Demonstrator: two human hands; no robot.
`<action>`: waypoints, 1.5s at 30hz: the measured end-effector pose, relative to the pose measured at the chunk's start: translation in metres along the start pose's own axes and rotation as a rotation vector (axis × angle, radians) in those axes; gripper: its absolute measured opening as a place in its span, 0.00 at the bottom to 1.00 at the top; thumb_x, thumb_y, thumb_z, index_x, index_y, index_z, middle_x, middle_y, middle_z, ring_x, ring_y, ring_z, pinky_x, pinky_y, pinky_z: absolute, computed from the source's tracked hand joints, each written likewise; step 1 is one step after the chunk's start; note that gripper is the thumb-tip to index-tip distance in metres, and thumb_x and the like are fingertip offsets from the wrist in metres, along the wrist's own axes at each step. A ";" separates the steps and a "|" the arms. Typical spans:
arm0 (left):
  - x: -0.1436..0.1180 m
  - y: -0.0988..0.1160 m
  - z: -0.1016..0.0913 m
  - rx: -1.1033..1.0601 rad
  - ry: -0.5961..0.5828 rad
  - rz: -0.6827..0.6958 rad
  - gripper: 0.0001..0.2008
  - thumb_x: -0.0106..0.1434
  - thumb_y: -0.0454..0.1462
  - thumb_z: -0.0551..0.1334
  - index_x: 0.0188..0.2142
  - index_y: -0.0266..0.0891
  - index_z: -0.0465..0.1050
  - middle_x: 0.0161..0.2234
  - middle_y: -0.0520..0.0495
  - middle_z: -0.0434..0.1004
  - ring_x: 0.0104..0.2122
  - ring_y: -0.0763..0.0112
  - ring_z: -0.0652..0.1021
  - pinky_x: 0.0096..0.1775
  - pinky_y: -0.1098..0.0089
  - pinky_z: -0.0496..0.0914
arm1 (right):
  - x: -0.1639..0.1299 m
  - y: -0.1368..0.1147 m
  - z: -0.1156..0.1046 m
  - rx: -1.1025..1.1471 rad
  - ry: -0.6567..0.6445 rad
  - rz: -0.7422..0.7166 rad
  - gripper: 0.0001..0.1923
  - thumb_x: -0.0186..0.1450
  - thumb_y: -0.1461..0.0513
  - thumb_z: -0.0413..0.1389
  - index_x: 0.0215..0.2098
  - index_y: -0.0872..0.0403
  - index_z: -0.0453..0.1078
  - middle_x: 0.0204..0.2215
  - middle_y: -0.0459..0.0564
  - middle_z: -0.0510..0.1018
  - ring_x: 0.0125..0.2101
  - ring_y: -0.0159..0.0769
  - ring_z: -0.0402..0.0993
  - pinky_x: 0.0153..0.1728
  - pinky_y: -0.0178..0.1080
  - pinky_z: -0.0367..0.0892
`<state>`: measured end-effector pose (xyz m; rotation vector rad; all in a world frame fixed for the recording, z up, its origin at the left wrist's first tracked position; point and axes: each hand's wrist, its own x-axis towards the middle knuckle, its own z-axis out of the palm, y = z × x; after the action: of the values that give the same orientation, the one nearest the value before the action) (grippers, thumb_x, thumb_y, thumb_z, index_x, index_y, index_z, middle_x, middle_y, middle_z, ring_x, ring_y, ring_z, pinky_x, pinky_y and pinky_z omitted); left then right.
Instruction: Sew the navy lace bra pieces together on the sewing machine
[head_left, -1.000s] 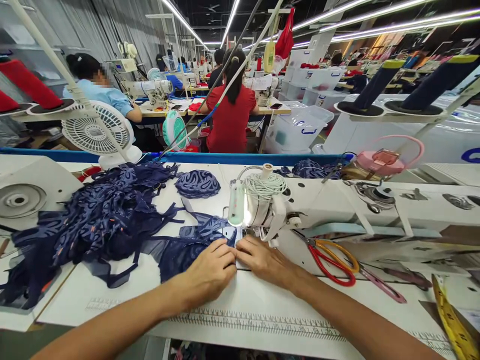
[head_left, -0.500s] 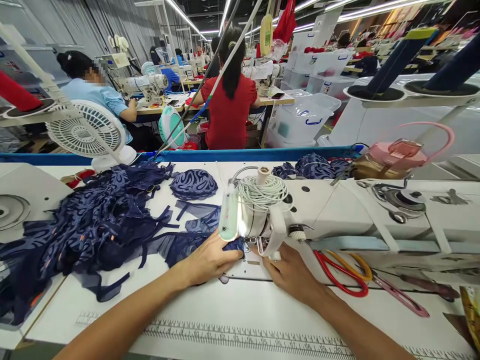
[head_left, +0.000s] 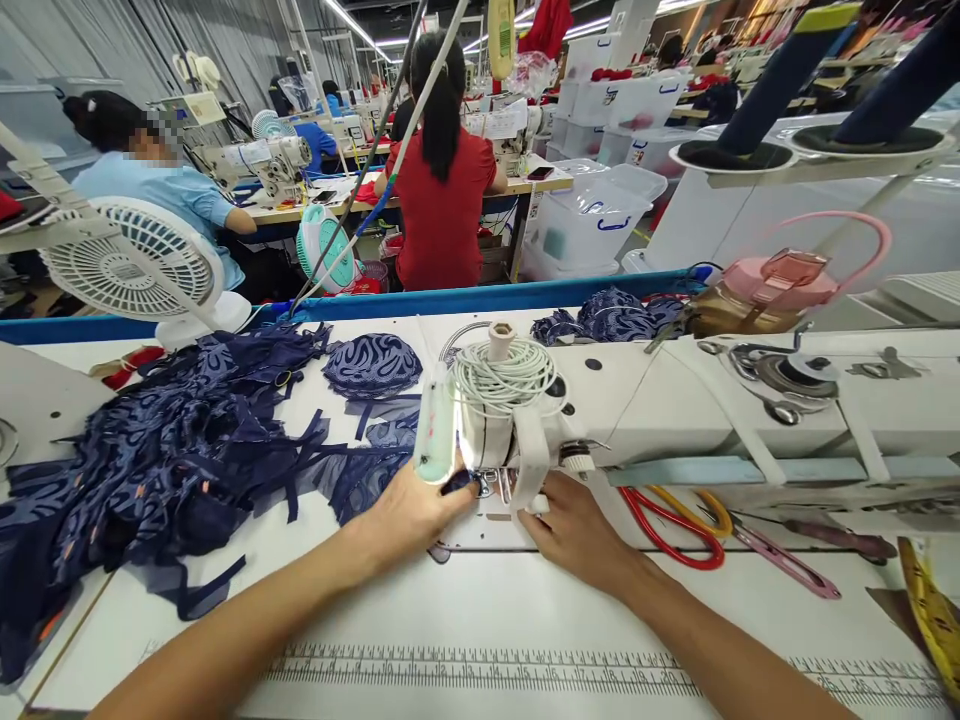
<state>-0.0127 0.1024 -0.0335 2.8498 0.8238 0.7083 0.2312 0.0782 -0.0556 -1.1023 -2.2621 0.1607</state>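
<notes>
My left hand rests on the sewing machine bed left of the needle, thumb and fingers closed on a piece of navy fabric by the presser foot. Most of that piece is hidden under the hand and the machine head. My right hand is right of the needle, its fingers curled and partly hidden behind the white guard; what they hold, if anything, cannot be seen. Beyond my left hand lie navy patterned mesh pieces and a molded bra cup.
A heap of navy lace garments covers the left side. Red-handled scissors and a pink tool lie at right. A printed ruler runs along the front. A white fan stands behind; co-workers sit further off.
The camera view has shifted slightly, so the scene sits further left. Both hands stay at the needle area; the left has closed in a little toward the presser foot.
</notes>
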 end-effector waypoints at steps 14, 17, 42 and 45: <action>-0.018 0.019 0.006 0.040 0.060 -0.067 0.17 0.64 0.23 0.50 0.46 0.33 0.72 0.45 0.39 0.79 0.47 0.63 0.78 0.56 0.49 0.68 | 0.012 -0.014 -0.005 -0.086 0.003 -0.148 0.15 0.69 0.65 0.48 0.44 0.52 0.77 0.33 0.52 0.79 0.32 0.37 0.72 0.32 0.38 0.69; -0.019 0.020 0.007 0.041 0.066 -0.064 0.16 0.65 0.24 0.51 0.47 0.34 0.72 0.45 0.40 0.80 0.47 0.63 0.78 0.57 0.48 0.67 | 0.015 -0.017 -0.003 -0.133 0.000 -0.153 0.15 0.69 0.65 0.47 0.47 0.53 0.74 0.30 0.50 0.80 0.29 0.36 0.72 0.29 0.37 0.68; -0.024 0.013 0.016 0.015 0.090 -0.048 0.17 0.65 0.24 0.54 0.51 0.34 0.70 0.46 0.42 0.79 0.47 0.64 0.78 0.61 0.43 0.59 | 0.010 -0.013 0.012 -0.241 -0.035 -0.078 0.13 0.68 0.66 0.50 0.43 0.51 0.75 0.29 0.48 0.79 0.30 0.34 0.75 0.27 0.33 0.65; -0.026 0.011 0.018 0.005 0.080 -0.048 0.17 0.65 0.25 0.54 0.52 0.33 0.70 0.46 0.41 0.79 0.48 0.64 0.77 0.60 0.42 0.61 | 0.010 -0.013 0.014 -0.256 -0.011 -0.090 0.10 0.67 0.65 0.53 0.44 0.51 0.75 0.29 0.49 0.80 0.29 0.34 0.75 0.29 0.34 0.66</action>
<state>-0.0187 0.0797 -0.0575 2.8123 0.9027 0.8196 0.2100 0.0789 -0.0573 -1.1252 -2.3848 -0.1640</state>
